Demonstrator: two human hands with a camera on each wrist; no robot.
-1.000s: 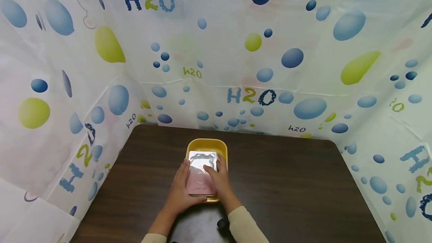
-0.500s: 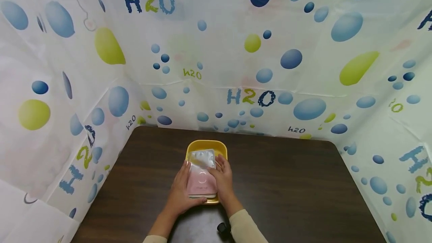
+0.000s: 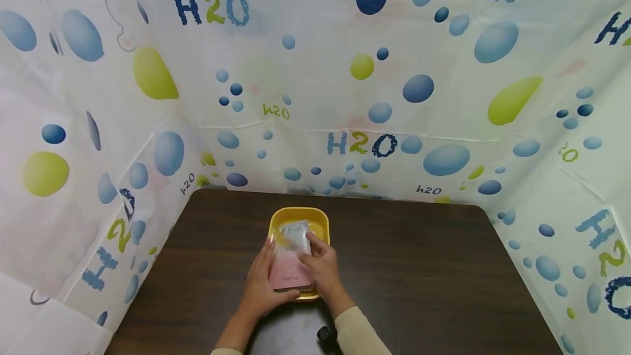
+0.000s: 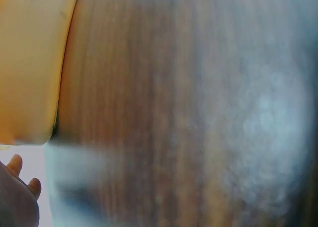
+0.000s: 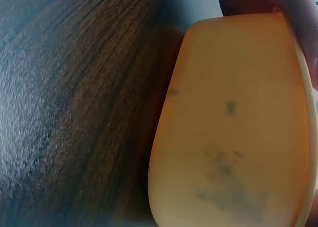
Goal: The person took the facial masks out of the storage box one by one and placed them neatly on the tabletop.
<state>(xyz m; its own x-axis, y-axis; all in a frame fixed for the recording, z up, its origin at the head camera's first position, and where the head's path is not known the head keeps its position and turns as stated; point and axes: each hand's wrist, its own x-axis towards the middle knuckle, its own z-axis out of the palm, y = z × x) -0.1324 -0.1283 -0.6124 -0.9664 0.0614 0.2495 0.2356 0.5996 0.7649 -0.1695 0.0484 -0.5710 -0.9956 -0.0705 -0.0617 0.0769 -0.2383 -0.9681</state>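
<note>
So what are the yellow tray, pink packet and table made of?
The yellow tray looks like smooth plastic: one rounded shell, no seams showing. The pink packet could be satiny coated film or card; it looks smooth and printed. The table looks like wood or wood-look laminate: dark brown, streaky grain, slight shine.

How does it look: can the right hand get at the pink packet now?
Apparently yes: the right hand is at the right side of the pink packet, while the left hand lies along the left, out of the way.

A dark brown, wood-grained rectangular surface (image 3: 409, 267) carries a yellow, round-cornered rectangular tray (image 3: 297, 212), which sits beneath the right fingers (image 3: 319, 244) and alongside the left fingers (image 3: 264, 256).
</note>
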